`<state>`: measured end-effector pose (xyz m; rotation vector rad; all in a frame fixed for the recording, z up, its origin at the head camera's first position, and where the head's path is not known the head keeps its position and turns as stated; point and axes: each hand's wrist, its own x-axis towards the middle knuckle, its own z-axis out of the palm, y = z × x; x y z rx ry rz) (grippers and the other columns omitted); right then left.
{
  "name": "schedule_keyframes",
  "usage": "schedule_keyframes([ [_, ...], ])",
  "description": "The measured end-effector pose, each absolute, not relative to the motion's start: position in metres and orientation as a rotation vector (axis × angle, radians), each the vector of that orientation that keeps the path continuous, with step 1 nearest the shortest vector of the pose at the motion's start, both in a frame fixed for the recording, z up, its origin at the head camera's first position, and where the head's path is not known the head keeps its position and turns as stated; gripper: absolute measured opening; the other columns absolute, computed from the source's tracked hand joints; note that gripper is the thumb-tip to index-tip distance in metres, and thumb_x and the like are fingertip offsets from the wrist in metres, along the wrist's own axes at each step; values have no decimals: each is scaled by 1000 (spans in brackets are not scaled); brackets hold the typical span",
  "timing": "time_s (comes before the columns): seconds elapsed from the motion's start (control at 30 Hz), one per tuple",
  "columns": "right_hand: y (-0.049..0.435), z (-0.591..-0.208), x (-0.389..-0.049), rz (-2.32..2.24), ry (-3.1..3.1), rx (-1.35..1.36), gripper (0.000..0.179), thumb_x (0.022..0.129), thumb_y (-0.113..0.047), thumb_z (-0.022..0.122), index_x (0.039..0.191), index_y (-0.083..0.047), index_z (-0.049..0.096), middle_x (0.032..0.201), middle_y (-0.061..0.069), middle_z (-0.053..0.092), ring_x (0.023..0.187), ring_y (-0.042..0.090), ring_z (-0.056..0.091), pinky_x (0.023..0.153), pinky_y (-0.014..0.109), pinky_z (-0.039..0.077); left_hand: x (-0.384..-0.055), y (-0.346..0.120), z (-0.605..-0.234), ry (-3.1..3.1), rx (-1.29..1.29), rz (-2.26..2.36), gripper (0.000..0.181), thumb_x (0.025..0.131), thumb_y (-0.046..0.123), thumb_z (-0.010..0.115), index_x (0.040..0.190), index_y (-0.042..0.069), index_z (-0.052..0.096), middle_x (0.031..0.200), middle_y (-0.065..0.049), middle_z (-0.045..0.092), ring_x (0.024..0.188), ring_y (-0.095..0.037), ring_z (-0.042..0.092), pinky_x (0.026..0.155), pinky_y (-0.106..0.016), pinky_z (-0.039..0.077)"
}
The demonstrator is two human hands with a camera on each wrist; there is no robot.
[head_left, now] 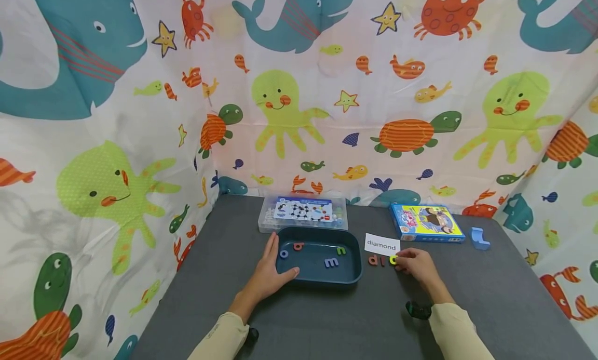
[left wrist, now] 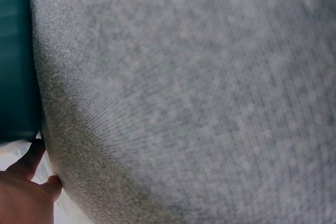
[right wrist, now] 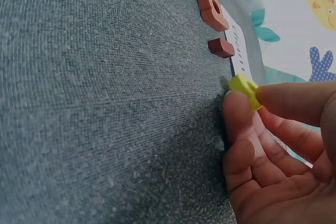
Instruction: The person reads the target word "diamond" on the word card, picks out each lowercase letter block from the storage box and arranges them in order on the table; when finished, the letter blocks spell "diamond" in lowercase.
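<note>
My right hand (head_left: 416, 266) pinches a small yellow letter (right wrist: 245, 91) between thumb and index finger, close over the table, just below a white card (head_left: 382, 243) printed "diamond". To its left lie a reddish letter d (head_left: 372, 260) and a reddish letter i (head_left: 382, 261). At the left end of a dark teal tray (head_left: 317, 283), my left hand (head_left: 268, 274) rests against the side, fingers straight and thumb spread along the near rim. Inside the tray are a blue o (head_left: 284, 254), a red letter (head_left: 298, 246), a purple m (head_left: 331, 263) and a green n (head_left: 341, 251).
Behind the tray stands a clear plastic case (head_left: 303, 213) with a printed label. A blue and yellow box (head_left: 427, 223) lies at the back right, beside a light blue plastic piece (head_left: 479, 239). Printed cloth (head_left: 322, 100) hangs around the grey table (head_left: 327, 323).
</note>
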<state>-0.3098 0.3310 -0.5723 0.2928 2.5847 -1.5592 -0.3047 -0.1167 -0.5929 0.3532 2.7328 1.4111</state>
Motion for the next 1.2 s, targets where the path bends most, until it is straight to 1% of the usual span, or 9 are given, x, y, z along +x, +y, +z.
schedule_keyframes([
  [0.13, 332, -573, -312, -1522, 2584, 310, 27, 104, -9, 66, 120, 13, 68, 96, 11, 73, 81, 21, 69, 69, 33, 53, -306, -116, -593, 2722, 359, 1410, 112, 95, 48, 79, 174, 13, 8, 180, -1, -1, 158, -42, 26, 117, -74, 28],
  [0.4, 328, -570, -312, -1475, 2624, 311, 25, 103, -8, 68, 116, 13, 70, 90, 10, 74, 76, 21, 69, 65, 33, 51, -307, -116, -593, 2735, 374, 1405, 112, 94, 47, 79, 173, 11, 9, 180, -5, 0, 157, -44, 26, 116, -75, 28],
  [0.57, 326, -571, -311, -1412, 2682, 313, 22, 101, -7, 68, 113, 12, 71, 86, 9, 73, 75, 21, 67, 66, 34, 51, -306, -115, -592, 2722, 368, 1411, 112, 95, 48, 79, 174, 12, 8, 180, -4, -1, 158, -43, 25, 117, -74, 27],
  [0.7, 326, -573, -311, -1343, 2730, 294, 22, 99, -7, 68, 112, 10, 72, 88, 9, 74, 75, 21, 66, 69, 33, 51, -306, -116, -591, 2716, 367, 1431, 111, 95, 47, 79, 174, 13, 8, 180, -3, -1, 158, -43, 25, 117, -74, 27],
  [0.97, 327, -579, -310, -1368, 2730, 285, 27, 102, -11, 66, 117, 11, 70, 98, 15, 73, 79, 22, 67, 73, 31, 51, -305, -117, -591, 2719, 372, 1432, 111, 95, 45, 79, 174, 13, 8, 180, -2, -1, 158, -41, 25, 118, -73, 27],
  [1.2, 331, -584, -308, -1483, 2693, 318, 33, 107, -13, 60, 125, 14, 66, 96, 15, 73, 80, 22, 67, 69, 30, 51, -303, -116, -592, 2714, 379, 1439, 111, 96, 44, 79, 173, 11, 8, 180, -4, -2, 159, -41, 24, 119, -72, 27],
])
